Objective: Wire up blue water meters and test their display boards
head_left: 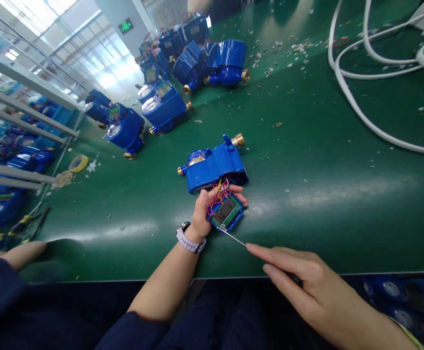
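My left hand (204, 209) is closed around a small blue module with a green circuit board and grey display (227, 213), tied by thin red, yellow and blue wires (219, 190) to an open blue water meter body (213, 166) with brass fittings that lies on the green table. My right hand (299, 279) pinches a thin metal tool (231, 237), its tip touching the module's lower edge. A white watch (190, 239) sits on my left wrist.
Several blue water meters (161, 99) lie at the back left of the green table (324, 160). White cables (364, 63) loop at the back right, with small scraps around. A yellow tape roll (77, 163) and pliers (27, 221) lie left. Another person's arm (11, 257) rests at the near left edge.
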Action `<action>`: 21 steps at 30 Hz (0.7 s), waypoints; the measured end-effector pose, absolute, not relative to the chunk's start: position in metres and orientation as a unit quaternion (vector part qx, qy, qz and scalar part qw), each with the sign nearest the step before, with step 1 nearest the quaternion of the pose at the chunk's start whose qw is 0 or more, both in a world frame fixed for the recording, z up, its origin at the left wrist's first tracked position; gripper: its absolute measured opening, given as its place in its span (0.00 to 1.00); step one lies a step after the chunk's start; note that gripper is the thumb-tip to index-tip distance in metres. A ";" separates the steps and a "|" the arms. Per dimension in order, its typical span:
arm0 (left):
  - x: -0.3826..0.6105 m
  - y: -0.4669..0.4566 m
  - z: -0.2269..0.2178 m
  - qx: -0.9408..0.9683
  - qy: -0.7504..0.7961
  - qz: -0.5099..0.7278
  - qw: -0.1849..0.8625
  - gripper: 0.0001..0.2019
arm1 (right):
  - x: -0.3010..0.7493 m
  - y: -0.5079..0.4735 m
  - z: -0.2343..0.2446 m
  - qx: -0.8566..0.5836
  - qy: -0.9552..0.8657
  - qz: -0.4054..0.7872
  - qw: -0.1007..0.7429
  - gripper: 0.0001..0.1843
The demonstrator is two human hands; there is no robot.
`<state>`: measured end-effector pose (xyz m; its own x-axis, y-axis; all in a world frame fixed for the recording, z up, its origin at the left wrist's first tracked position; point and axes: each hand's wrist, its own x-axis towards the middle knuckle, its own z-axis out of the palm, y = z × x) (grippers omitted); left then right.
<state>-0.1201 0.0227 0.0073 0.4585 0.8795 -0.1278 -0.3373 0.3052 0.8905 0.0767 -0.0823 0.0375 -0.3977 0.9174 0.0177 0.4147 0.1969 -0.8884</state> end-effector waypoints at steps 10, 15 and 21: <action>-0.114 0.021 0.008 0.394 0.343 0.439 0.731 0.30 | 0.083 -0.070 0.047 -0.473 -0.744 0.390 0.265 0.21; -0.111 0.020 0.007 0.396 0.351 0.448 0.720 0.30 | 0.080 -0.067 0.045 -0.477 -0.747 0.372 0.276 0.20; -0.109 0.019 0.010 0.392 0.365 0.448 0.716 0.28 | 0.076 -0.079 0.037 -0.462 -0.805 0.264 0.261 0.24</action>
<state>-0.1088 0.0191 0.0096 0.3323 0.9276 -0.1707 -0.3549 0.2906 0.8886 0.0764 -0.0786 0.0368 -0.4368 0.8820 0.1770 0.6063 0.4340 -0.6663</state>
